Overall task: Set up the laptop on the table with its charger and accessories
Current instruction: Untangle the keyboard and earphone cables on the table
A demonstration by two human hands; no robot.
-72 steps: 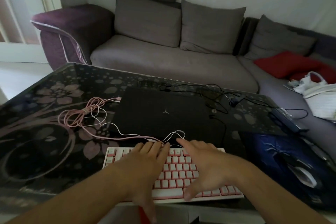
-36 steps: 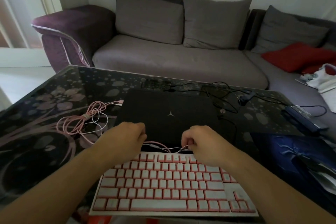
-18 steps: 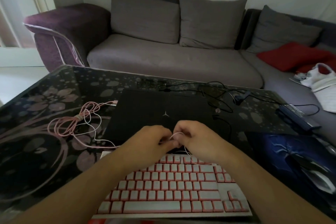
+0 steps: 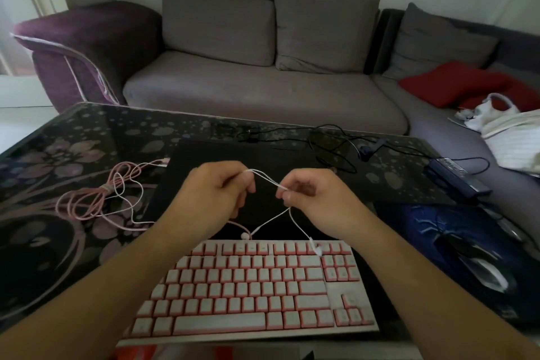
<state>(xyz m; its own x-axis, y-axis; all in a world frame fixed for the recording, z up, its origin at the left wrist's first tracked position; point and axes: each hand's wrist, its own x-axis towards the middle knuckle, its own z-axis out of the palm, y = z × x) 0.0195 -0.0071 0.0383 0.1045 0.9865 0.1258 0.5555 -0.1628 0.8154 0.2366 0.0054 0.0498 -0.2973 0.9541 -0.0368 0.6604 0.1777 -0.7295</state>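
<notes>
Pinching a thin white earphone cable [image 4: 267,181], the left hand [image 4: 217,194] and right hand [image 4: 314,196] hold it stretched between them above the closed black laptop [image 4: 204,161] on the tabletop [image 4: 73,137]. Its 2 earbuds [image 4: 317,248] dangle below the hands onto the pink-and-white keyboard [image 4: 254,286], just in front of the laptop.

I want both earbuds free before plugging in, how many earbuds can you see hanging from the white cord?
2. One earbud dangles just above the keyboard's top edge, below the left hand; the other earbud hangs over the keyboard's top right keys, below the right hand.
</notes>
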